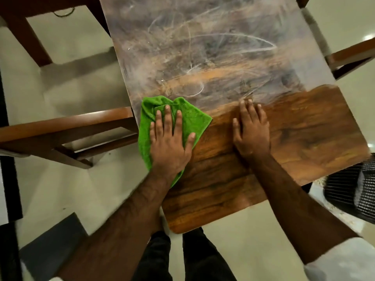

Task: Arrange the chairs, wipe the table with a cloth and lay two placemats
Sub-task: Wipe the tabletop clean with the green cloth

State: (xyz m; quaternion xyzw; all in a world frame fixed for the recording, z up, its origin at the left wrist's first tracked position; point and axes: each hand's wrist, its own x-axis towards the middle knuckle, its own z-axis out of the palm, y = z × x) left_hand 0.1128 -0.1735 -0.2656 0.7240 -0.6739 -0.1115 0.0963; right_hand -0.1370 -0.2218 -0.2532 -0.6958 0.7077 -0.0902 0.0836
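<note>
A wooden table (pixel 304 138) runs away from me; its near part is dark and glossy, its far part is covered in whitish smears and streaks. A green cloth (pixel 192 116) lies crumpled at the table's left edge, hanging slightly over it. My left hand (pixel 170 142) presses flat on the cloth, fingers spread. My right hand (pixel 251 128) rests flat on the bare wood to the right of the cloth, holding nothing. No placemats are in view.
A wooden chair (pixel 67 126) stands close against the table's left side, another chair (pixel 26 21) at the far left. Part of a third chair (pixel 353 55) shows at the right. A black ribbed object (pixel 353 185) sits by the table's near right corner. Pale tiled floor surrounds everything.
</note>
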